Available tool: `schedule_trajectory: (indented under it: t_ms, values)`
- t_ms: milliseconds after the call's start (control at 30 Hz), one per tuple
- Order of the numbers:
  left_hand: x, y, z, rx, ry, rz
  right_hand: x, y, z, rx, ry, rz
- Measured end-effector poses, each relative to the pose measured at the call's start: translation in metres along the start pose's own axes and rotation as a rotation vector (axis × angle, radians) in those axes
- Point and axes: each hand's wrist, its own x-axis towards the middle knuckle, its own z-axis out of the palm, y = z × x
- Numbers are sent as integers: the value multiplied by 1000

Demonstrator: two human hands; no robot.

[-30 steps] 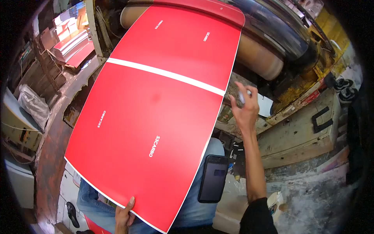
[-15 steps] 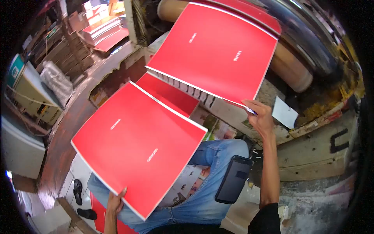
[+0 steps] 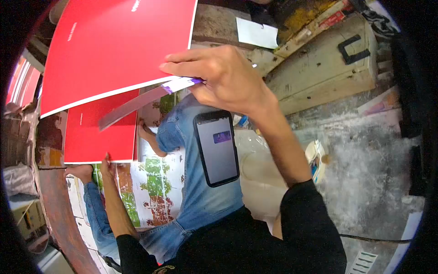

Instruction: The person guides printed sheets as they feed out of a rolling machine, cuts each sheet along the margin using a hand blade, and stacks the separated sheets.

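Here, thin strip (image 3: pixel 137 106) (purple-banded) in right hand (image 3: pixel 226 77)

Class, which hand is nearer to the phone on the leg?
Right: the right hand is just above the phone in the picture; the left hand is farther to its left, at the lower red sheet.

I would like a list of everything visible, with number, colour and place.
upper sheet: 1, red, upper left
lower sheet: 1, red, below it
strip: 1, greyish, white-and-purple end, right hand
phone: 1, black, on jeans
paper: 1, white, top centre
box: 1, beige, upper right
stack: 1, red-white, left edge
bag: 1, silvery, left edge
clutter: count unclear, mixed, right
floor: 1, grey, right
jeans: 1, blue, centre
shirt: 1, black, bottom
feet: 2, bare, left
left hand: 1, bare, at lower sheet
right hand: 1, bare, upper centre
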Motion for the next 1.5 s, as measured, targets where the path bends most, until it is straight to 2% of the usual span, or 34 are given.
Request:
schedule_trajectory:
  t_ms: [33,100,133,167,200,233,300,333,400,433,500,567,633,700,767,867,933,1067,1133,1233,1367,1500]
  values:
    - [-21,16,27,40,-58,-53,4,-4,-7,-6,-31,-50]
    - [-29,43,55,550,216,-111,4,-12,-18,-22,-67,-94]
    - [-46,56,75,653,262,124,0,-26,-22,-47,-108,-118]
    - [-81,68,106,614,179,388,0,-33,-25,-59,-154,-143]
    - [-122,81,143,454,-17,522,3,-36,-24,-24,-161,-141]
    - [-163,95,180,191,-369,520,4,-40,-24,-16,-173,-141]
    - [-226,125,241,-282,-1181,272,4,-56,-30,-39,-262,-122]
    - [-245,136,264,-366,-1299,182,1,-56,-27,-41,-266,-125]
    - [-274,153,291,-469,-769,187,-16,-60,-28,23,-116,-143]
    - [-277,154,305,-346,-502,197,-26,-62,-32,37,-67,-148]
    - [-307,144,317,-154,-312,360,-59,-65,-65,37,25,395]
    - [-305,147,298,-121,-359,341,-98,-62,-103,-57,-3,1083]
    - [-316,145,291,-155,-377,348,-173,-39,-119,-319,-105,1358]
    - [-321,145,282,-166,-371,343,-236,-41,-103,-574,-74,1607]
    - [-337,146,282,-130,-293,361,-315,-45,-77,-686,-236,1648]
    - [-343,148,259,-163,-362,318,-346,-81,-59,-671,-363,1646]
    - [-343,146,247,-166,-370,329,-350,-88,-56,-748,-426,1826]
    - [-370,144,244,-110,-273,320,-391,-86,-43,-716,-345,1803]
    - [-382,145,241,-105,-199,314,-404,-84,-32,-654,-158,1817]
    - [-390,141,234,-121,-140,311,-413,-76,-38,-545,-152,1818]
    - [-392,137,199,-156,-264,317,-408,-79,-32,-644,-126,1790]
    - [-401,137,180,-190,-309,275,-382,-70,-28,-564,-148,1887]
